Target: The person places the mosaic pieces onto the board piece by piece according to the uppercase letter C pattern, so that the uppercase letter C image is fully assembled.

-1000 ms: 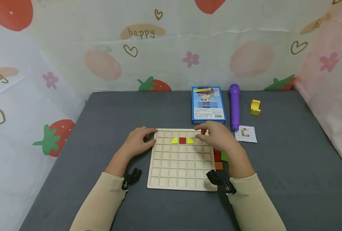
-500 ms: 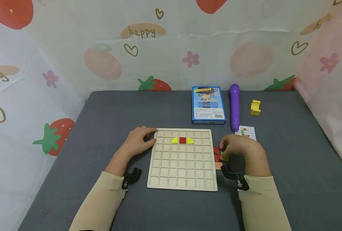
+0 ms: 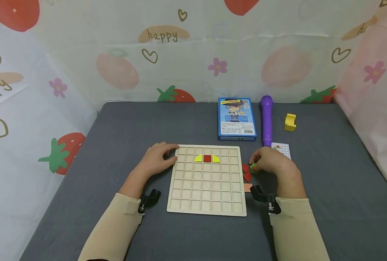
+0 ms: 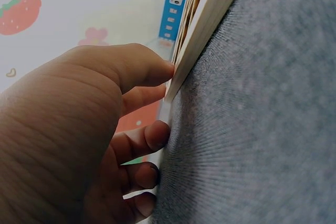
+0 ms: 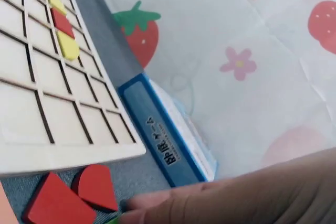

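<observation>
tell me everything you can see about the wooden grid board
The wooden grid board is a pale, square tray of light wood, divided by thin ribs into rows of small square cells. It lies flat on the grey table. Three pieces fill one row near its far edge: yellow, red, yellow. The other cells look bare. The left hand rests against its far left corner.

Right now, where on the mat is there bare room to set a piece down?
Bare grey mat lies between the grid board and the back wall, left of the blue box. It is crowded right of the board: red pieces, the right hand, a pattern card and a purple pen.
</observation>
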A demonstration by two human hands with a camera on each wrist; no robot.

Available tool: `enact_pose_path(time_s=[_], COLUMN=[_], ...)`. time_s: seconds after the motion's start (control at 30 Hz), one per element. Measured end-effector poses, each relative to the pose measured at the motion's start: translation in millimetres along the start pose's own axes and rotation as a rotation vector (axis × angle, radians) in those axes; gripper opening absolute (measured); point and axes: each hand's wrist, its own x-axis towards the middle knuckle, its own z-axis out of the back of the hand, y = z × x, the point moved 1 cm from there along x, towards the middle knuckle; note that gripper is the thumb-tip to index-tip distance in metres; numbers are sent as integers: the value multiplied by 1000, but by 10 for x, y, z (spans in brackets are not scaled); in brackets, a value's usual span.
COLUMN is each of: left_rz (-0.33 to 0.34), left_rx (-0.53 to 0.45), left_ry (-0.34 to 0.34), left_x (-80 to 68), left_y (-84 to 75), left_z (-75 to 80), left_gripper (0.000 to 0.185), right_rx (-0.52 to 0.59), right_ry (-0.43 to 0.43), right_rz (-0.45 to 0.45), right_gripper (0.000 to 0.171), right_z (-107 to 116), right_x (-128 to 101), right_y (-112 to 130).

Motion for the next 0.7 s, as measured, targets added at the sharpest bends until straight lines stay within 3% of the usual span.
enact_pose_path(time_s=[0.2, 0.4, 0.7], left_rz=[6, 7, 13], left_rx=[-5, 0, -5], left_ry=[1, 0, -6], left_x=[-2, -3, -4], left_y=[-2, -14, -13], left_z=[4, 14, 9], left_gripper=[39, 39, 39], right_rx=[-6, 13, 23], right_ry=[-74, -68, -197], right_rz=[3, -29, 127], right_gripper=[35, 26, 30], right_z=[18, 39, 29], right_x=[50, 28, -6], right_y=[-49, -76, 185])
